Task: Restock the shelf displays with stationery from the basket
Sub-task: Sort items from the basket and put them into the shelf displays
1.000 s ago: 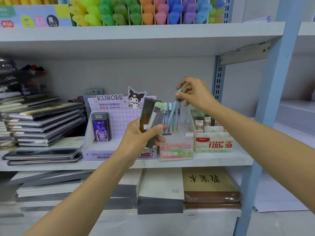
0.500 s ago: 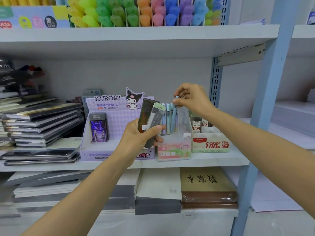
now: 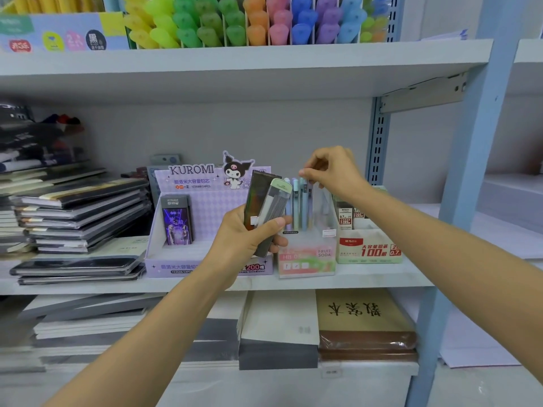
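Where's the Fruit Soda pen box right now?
Head view, right of centre on the middle shelf: the Fruit Soda box sits between the purple Kuromi display and the red-lettered refill box, partly behind the left hand.

The two cases [image 3: 273,207] in your left hand [image 3: 244,242] are smooth plastic: one dark with a glossy, rainbow sheen, one clear. Your pencil holder [image 3: 307,262] is clear, shiny plastic. The purple box [image 3: 211,207] looks like matt printed card. The shelf [image 3: 235,63] is smooth painted metal, its bracket [image 3: 423,95] bare dull metal. Glossy film wraps the brown pack [image 3: 367,342].
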The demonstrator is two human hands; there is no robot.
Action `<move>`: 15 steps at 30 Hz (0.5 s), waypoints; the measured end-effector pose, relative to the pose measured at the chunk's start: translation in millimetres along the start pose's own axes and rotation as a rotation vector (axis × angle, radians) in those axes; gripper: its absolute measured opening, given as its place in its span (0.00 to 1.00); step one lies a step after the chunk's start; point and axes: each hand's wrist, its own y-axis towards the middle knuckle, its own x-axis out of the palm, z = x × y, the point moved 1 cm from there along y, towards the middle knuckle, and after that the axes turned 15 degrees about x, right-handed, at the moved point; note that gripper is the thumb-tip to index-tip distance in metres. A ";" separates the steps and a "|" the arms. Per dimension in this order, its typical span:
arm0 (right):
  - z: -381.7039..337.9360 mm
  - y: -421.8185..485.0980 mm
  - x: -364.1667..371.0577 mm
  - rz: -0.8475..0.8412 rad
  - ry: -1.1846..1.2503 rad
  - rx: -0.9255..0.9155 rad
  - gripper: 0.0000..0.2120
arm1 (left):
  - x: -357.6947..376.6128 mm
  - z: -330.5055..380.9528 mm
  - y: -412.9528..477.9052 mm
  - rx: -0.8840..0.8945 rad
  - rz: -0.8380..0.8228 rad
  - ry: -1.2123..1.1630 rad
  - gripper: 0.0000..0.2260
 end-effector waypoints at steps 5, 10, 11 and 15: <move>4.1 -8.3 3.1 0.001 -0.075 0.019 0.07 | 1.4 3.2 1.2 -0.004 0.005 -0.008 0.11; -15.2 -25.3 -17.8 -0.137 0.332 0.020 0.10 | 4.5 5.9 3.6 -0.007 0.032 0.035 0.06; -18.0 -31.9 -17.9 -0.246 0.389 0.024 0.10 | 6.4 7.2 4.1 -0.003 0.032 0.034 0.05; -17.1 -51.9 -17.8 -0.390 0.449 -0.022 0.10 | 17.0 13.9 4.5 -0.037 0.052 -0.015 0.09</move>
